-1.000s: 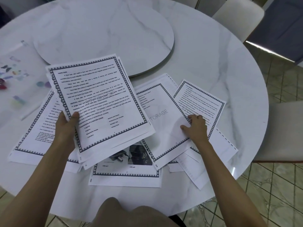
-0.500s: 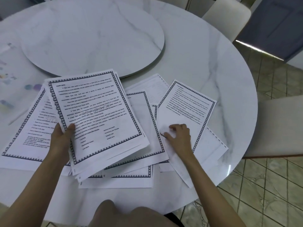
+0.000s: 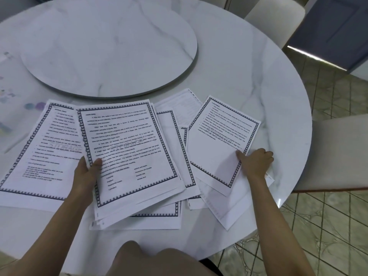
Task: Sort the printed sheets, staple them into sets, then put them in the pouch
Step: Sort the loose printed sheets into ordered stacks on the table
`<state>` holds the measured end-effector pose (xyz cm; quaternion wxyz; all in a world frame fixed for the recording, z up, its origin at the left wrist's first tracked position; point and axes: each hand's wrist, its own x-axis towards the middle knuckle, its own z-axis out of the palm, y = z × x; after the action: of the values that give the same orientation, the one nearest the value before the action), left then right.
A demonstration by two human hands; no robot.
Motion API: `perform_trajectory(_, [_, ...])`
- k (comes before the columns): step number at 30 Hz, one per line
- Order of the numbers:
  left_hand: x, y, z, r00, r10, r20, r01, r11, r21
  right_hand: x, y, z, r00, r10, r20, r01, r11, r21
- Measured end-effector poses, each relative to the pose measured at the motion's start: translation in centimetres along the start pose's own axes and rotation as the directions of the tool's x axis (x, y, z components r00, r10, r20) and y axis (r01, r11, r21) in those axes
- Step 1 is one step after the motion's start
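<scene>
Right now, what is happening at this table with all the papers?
A person is sorting printed sheets on a round marble table. The left hand holds a stack of bordered pages by its left edge. The right hand pinches the lower right corner of a single sheet. More sheets lie spread and overlapping beneath. No stapler is visible, and nothing looks stapled yet.

Marble table (image 3: 249, 80) (printed sheets (image 3: 217, 148), turntable (image 3: 111, 48))
</scene>
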<state>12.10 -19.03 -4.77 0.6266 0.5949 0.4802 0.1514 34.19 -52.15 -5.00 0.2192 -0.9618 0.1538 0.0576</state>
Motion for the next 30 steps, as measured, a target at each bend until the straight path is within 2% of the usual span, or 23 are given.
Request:
perform_trajectory(15, [-0.6,-0.8,1.9,0.997,0.052,0.056,-0.060,0.988,0.143,2.0,-0.1,-0.1,0.994,0.095,0.046,-0.097,0.995,0.038])
perform_trajectory(18, [-0.8,-0.7,2.0,0.996,0.061,0.062,-0.070,0.986,0.152,2.2,-0.1,-0.3,0.995,0.100,0.031,-0.104,0.983,0.155])
perform_trajectory(22, [-0.8,-0.6,2.0,0.996,0.067,0.066,-0.076,0.987,0.143,2.4,0.7,-0.8,0.999,0.033,0.009,-0.034,0.950,0.309])
perform_trajectory(26, [-0.8,-0.5,2.0,0.994,0.069,0.079,-0.079,0.989,0.123,2.1,0.9,-1.6,0.999,-0.005,-0.040,0.024,0.867,0.497])
perform_trajectory(30, [-0.9,-0.2,2.0,0.990,0.100,0.097,-0.111,0.987,0.118,2.2,1.7,-2.0,0.994,-0.067,-0.086,0.104,0.827,0.552])
